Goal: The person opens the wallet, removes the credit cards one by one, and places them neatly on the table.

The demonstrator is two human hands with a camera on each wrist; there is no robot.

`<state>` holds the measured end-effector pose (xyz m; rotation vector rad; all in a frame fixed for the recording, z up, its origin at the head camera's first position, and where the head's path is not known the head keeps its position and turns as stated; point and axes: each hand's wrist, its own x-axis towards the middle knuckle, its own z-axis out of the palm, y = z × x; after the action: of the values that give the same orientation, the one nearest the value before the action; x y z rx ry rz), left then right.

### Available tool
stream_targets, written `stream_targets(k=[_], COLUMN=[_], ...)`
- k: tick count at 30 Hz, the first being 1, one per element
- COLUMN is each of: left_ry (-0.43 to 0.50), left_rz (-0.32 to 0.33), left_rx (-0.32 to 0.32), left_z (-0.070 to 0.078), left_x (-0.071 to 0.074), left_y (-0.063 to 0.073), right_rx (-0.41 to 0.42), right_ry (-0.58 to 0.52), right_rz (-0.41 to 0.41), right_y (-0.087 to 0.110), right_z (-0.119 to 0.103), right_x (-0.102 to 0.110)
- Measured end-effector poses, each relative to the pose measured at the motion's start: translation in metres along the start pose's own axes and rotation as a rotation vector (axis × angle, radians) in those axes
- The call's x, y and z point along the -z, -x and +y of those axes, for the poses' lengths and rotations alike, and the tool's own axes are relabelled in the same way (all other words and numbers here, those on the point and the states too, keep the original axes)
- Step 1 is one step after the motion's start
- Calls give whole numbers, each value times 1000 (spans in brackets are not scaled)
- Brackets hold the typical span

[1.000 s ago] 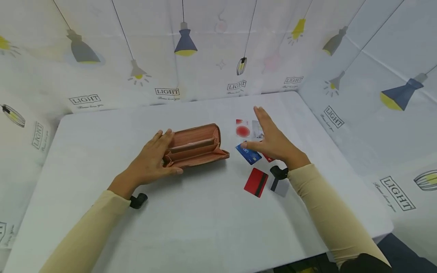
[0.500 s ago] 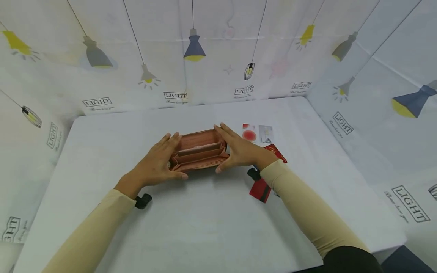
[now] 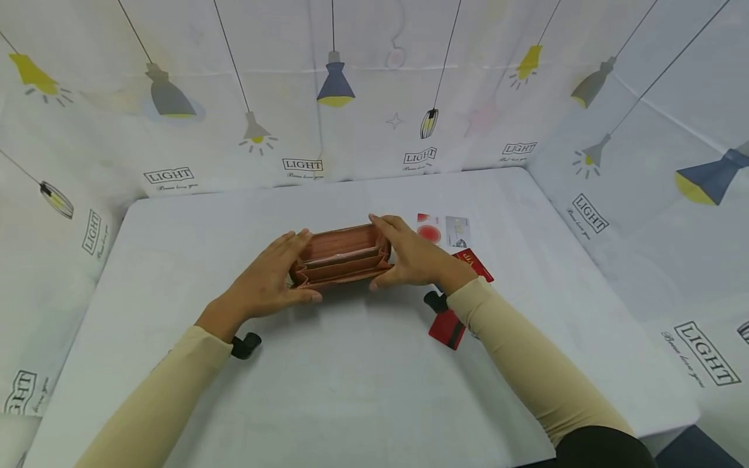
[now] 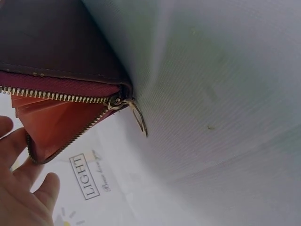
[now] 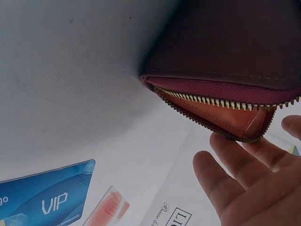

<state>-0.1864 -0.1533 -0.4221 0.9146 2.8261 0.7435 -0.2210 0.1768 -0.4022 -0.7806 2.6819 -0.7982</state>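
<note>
A brown zip-around wallet [image 3: 345, 244] stands spread on the table, its tan pockets facing up in the head view. My left hand [image 3: 260, 276] holds its left end, fingers along the back edge and thumb near the front. At the right end my right hand [image 3: 415, 257] holds it the same way. The left wrist view shows the zip pull [image 4: 139, 121] hanging at one corner of the wallet [image 4: 56, 42], with the zip undone. In the right wrist view, fingertips meet the lower edge of the wallet's [image 5: 225, 47] opened side.
Right of the wallet lie a white card with a red circle [image 3: 429, 233], a silver card [image 3: 458, 232], a red VIP card [image 3: 475, 265] and a red striped card [image 3: 447, 329]. A blue VIP card [image 5: 51, 195] lies near the right wrist. A lamp-print sheet [image 3: 234, 65] hangs behind.
My right hand has come left from above the cards and taken hold of the wallet's right end. The left hand has stayed on the left end. The wallet's opening looks slightly narrower.
</note>
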Motion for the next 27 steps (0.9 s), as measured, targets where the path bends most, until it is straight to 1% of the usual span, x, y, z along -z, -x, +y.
stream_targets(k=[7,13,15,18,22,27], left_ry=[-2,-29,-42,-60,-65,-55], left_rz=[54,131,146,158,173,222], left_rx=[-22,-73,-79,-72,-73,-93], left_z=[1,1,0,0,-2,-5], left_x=[3,3,2,3,3,3], left_y=[0,0,-1,-1,-1,-3], right_rx=[15,13,13,22,35,56], right_ry=[66,106,111,118,114,102], right_rz=[40,72,80,95,121,149], right_y=[-2,-1,0,0,-1,-3], right_z=[-3,-4,-4,-3,-3,-2], right_x=[3,5,5,6,7,7])
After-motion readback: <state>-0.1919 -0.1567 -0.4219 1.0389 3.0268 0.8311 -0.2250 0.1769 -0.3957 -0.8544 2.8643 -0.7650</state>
